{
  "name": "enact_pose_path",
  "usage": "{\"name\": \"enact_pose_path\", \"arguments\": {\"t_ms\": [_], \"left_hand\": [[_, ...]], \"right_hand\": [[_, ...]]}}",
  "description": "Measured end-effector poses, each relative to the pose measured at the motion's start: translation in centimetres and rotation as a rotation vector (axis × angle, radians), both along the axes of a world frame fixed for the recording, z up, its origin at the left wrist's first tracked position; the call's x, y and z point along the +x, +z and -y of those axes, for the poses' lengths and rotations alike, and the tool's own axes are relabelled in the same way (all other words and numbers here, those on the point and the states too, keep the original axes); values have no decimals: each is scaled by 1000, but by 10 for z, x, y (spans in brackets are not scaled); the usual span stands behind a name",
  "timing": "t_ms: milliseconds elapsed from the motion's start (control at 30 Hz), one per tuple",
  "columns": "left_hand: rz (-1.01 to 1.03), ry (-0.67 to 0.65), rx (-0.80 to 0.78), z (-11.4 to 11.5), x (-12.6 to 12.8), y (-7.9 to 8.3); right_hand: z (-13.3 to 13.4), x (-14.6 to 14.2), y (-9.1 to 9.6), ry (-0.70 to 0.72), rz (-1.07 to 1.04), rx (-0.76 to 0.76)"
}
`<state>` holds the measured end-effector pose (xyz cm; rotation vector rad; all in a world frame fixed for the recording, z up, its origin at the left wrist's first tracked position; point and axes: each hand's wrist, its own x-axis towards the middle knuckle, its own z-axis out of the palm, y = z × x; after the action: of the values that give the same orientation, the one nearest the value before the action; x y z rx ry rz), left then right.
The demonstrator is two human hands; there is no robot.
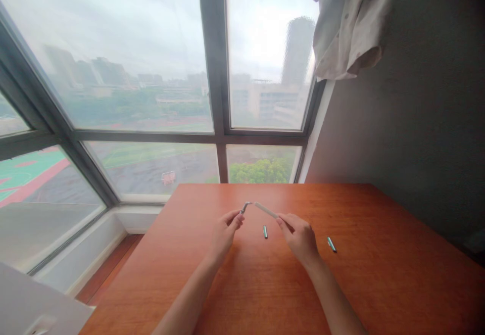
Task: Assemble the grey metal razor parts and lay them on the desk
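Over the table, my left hand (226, 233) is closed in a pinch on a small dark and silver piece (245, 207) with a thin tip bent to the right; its exact kind is too small to make out. My right hand (300, 238) grips one end of a slim, pale stick (266, 210), which slants up to the left. The stick's far end comes close to the tip of the silver piece; whether they touch I cannot tell. A short green and silver pen part (265, 232) lies between my hands. Another such pen part (332, 244) rests right of my right hand.
The reddish-brown wooden table (159, 284) stretches under both arms, its far edge near the window frame (222, 72). A grey wall (397, 123) borders it on the right. Pale cloth (350, 27) hangs at the upper right.
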<state>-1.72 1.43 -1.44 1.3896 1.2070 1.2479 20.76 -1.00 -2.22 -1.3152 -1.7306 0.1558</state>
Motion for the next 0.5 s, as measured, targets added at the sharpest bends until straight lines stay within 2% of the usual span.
{"name": "enact_pose_path", "arguments": {"t_ms": [233, 500], "left_hand": [[103, -119, -76, 6, 10, 1], [275, -111, -161, 5, 11, 2]], "right_hand": [[3, -6, 5, 106, -145, -25], [2, -5, 5, 89, -186, -38]]}}
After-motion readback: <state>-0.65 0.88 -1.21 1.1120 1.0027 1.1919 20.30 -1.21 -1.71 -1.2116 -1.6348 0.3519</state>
